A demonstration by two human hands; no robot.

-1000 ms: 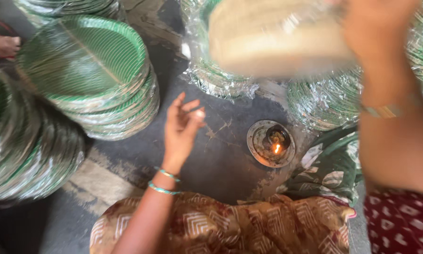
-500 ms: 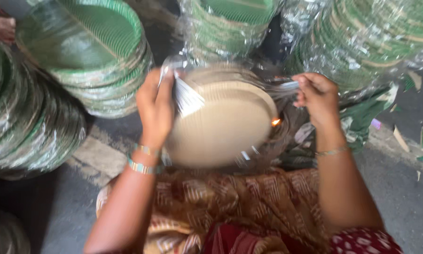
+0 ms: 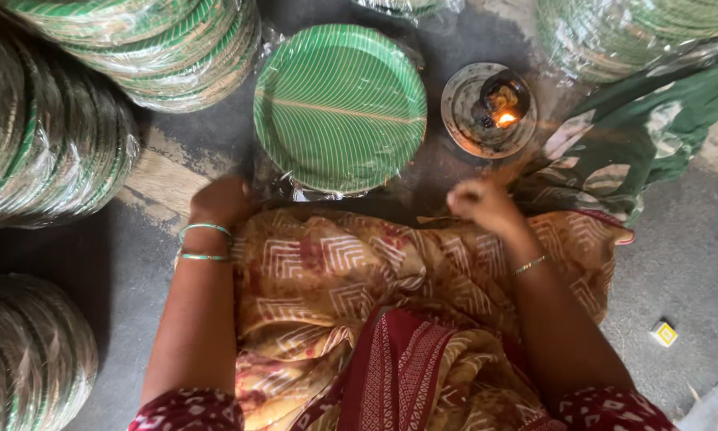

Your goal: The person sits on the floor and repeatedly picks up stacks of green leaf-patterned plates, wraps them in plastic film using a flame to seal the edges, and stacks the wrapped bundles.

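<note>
A dark grey floor [image 3: 678, 263] is lying under everything, and big piles of green paper plates are standing all around it. One wrapped pile [image 3: 48, 136] is sitting at the left, and another wrapped pile [image 3: 622, 32] is sitting at the top right.

In the middle, a green plate stack [image 3: 341, 106] in shiny clear wrap is resting on the floor, just past the person's lap cloth [image 3: 359, 271]. The left hand [image 3: 219, 201] is touching the wrap at the stack's near left edge; its fingers are curled under, so I cannot tell if its grip is closed on the wrap. The right hand [image 3: 480, 203] is curled together like a fist, near the stack's right side, and seems to be holding nothing.

A small lamp [image 3: 491, 108] with a little flame is burning just beside the stack. The wrap could melt or catch fire if it is sliding too near that flame. A green cloth [image 3: 630, 144] is lying close to it too.
</note>
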